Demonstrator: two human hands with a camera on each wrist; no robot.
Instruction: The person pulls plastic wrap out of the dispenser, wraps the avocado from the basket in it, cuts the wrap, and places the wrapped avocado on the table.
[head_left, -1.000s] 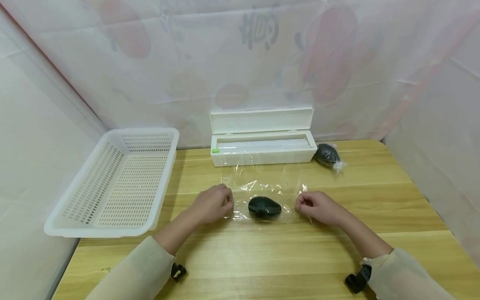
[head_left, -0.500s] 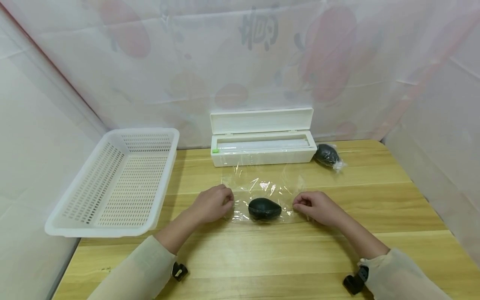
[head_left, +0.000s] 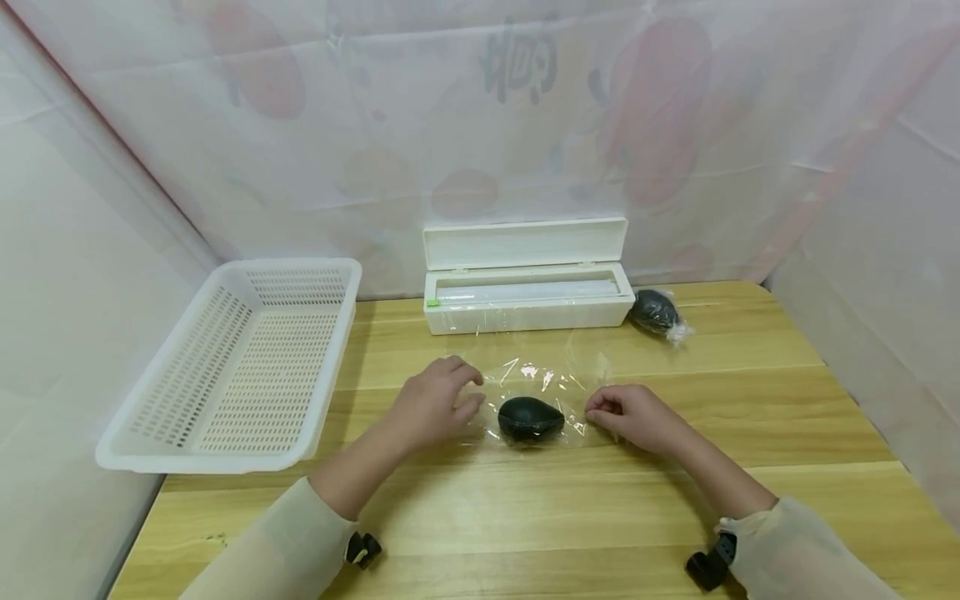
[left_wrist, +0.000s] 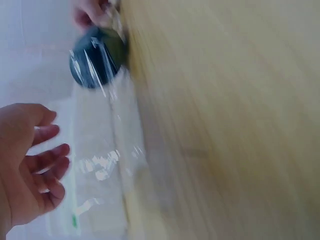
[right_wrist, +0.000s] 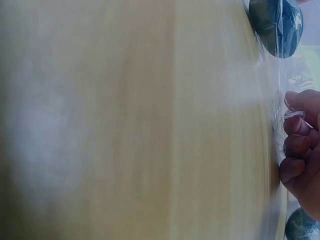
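A dark green avocado (head_left: 530, 419) lies under a sheet of clear plastic wrap (head_left: 517, 371), between my two hands. My left hand (head_left: 437, 402) is just left of it, thumb and fingers parted. In the left wrist view that left hand (left_wrist: 30, 160) holds nothing, its fingers loosely bent beside the film. To the avocado's right, my right hand (head_left: 633, 414) pinches the edge of the wrap. The right wrist view shows gathered film between that right hand's (right_wrist: 305, 145) thumb and forefinger. Behind the sheet, a white box (head_left: 528, 318) with its lid raised holds the film roll (head_left: 525, 290).
A second avocado (head_left: 655, 312), wrapped in film, sits against the box's right end. A white perforated basket (head_left: 202, 462) stands at the left of the wooden table (head_left: 525, 533). Printed cloth (head_left: 375, 125) hangs behind and at both sides.
My left hand has let go of the wrap's left edge, and its fingers have spread. The right hand moved slightly inward with the film and then stayed. The avocado has hardly moved.
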